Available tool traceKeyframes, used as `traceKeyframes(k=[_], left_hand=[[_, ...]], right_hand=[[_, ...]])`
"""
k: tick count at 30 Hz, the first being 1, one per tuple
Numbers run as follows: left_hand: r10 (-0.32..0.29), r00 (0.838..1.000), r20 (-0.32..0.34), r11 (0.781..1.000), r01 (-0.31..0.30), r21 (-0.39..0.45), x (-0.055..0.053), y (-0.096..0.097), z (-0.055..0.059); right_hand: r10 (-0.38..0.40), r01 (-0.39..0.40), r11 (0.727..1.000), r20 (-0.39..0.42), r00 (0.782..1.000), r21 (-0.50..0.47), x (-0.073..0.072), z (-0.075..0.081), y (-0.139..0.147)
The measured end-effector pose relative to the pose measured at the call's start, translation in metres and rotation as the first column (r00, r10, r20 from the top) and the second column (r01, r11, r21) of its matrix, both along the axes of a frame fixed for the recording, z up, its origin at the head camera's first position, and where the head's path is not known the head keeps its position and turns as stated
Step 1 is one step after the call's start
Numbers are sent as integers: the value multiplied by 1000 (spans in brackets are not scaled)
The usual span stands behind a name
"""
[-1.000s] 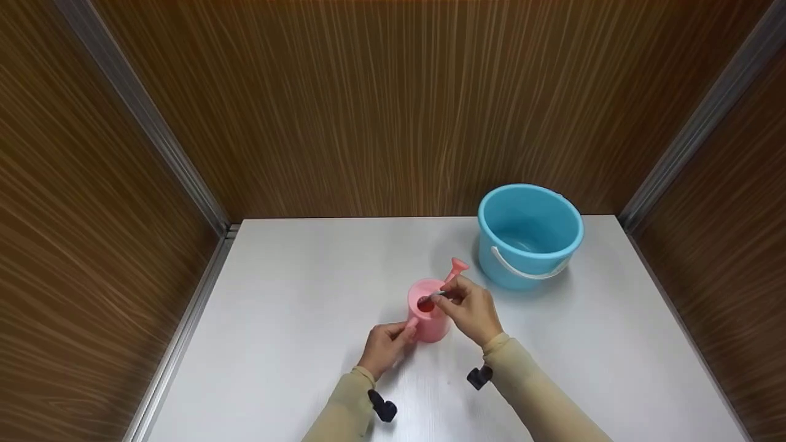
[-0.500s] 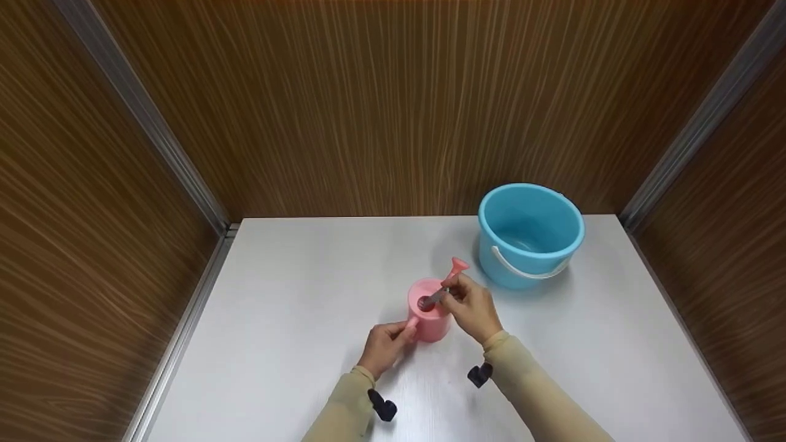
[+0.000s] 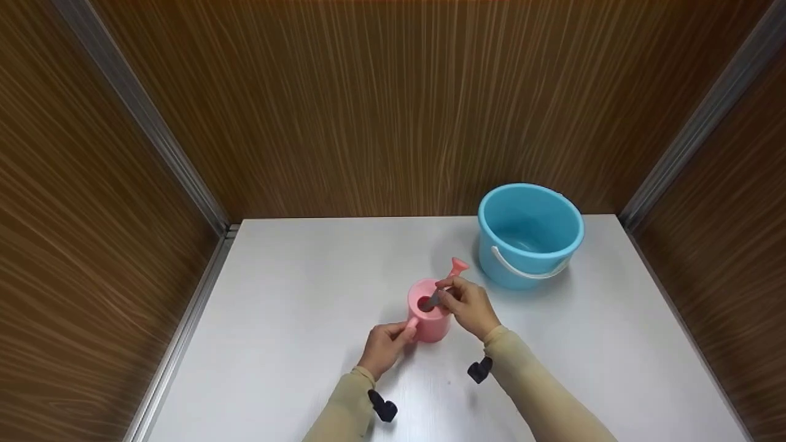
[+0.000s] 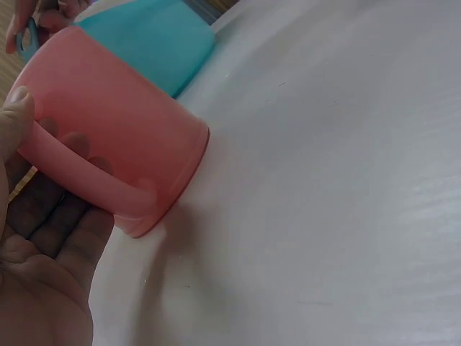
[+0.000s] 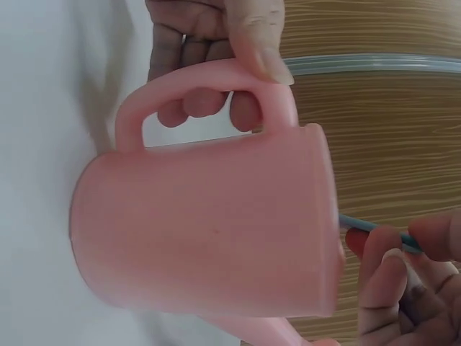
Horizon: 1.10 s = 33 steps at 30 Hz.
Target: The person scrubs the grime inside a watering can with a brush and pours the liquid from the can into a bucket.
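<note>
A small pink watering can (image 3: 433, 328) stands upright on the white table. My left hand (image 3: 382, 348) grips its handle (image 5: 191, 81), thumb on top and fingers through the loop. Above the can's opening my right hand (image 3: 470, 305) pinches a slim grey-blue utensil (image 3: 433, 300), which slants down into the opening. The left wrist view shows a ring-like blue end (image 4: 29, 43) at my right fingers. From the side, in the right wrist view, the utensil's thin shaft (image 5: 358, 223) passes behind the can's rim. Its lower end is hidden, so its kind is unclear.
A light-blue bucket (image 3: 529, 270) with a white handle stands at the back right, close beyond the can's spout (image 3: 458, 266). Brown wood-grain panels (image 3: 393, 110) enclose the white table (image 3: 295, 288) at the back and both sides.
The utensil in my right hand has shifted within the can's opening: more of it showed half a second ago, and its slant has changed. The left hand and can stay still.
</note>
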State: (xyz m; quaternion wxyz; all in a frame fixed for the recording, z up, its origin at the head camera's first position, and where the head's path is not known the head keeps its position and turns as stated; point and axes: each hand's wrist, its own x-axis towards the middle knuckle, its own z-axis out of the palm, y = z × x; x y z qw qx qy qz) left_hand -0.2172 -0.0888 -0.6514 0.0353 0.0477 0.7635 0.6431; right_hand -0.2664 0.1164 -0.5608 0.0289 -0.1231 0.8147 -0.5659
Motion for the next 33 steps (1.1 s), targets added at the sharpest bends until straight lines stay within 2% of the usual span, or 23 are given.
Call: traceKeyframes(k=[9,15,19,24,30,33], left_hand=[[14,1000,2,1000,-14,12,1,2,1],[12,1000,2,1000,-12,0,-1,0,-3],[11,1000,-15,1000,-11,5,-1,-1,-3],[11,1000,-26,1000,-11,27,-1,0,-3],[13,1000,5,1000,-13,4,0,-1,-2],[9,999,33,1000,-9,-12,0,-2,-1]], right_hand=[[28,-25,999,92,995,-32,-2,0,0],[64,-52,994,134,989,-96,5,22,1],[73,-60,991,107,992,-120,6,31,4],[36,-25,991,85,996,-135,-3,23,11],[16,-8,980,36,999,-201,-9,24,15],[22,-14,980,37,999,-198,-9,25,16]])
